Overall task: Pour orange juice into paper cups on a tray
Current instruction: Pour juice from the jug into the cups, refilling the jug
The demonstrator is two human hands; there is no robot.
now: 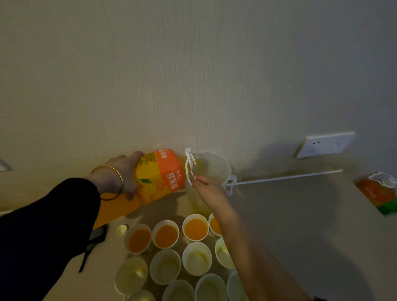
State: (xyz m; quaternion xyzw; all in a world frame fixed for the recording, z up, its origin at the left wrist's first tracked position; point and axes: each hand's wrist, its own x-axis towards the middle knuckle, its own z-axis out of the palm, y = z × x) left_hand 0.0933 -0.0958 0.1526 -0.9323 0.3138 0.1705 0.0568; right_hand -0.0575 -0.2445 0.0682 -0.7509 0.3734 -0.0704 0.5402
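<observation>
At 9 o'clock, the left hand (122, 170) grips the base of the tilted juice bottle (160, 171); the right hand (206, 189) pinches its neck handle (189, 165). Raise the base slowly, keeping the mouth over the receiving cup (212, 169) at 3 o'clock (contact unclear). Empty paper cups (197, 258) wait at 6 o'clock.

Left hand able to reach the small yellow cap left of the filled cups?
Probably not yet: the left hand grips the base of the tilted orange plastic juice bottle. The small round yellow cap itself lies uncovered, beside that arm's black sleeve.
</observation>
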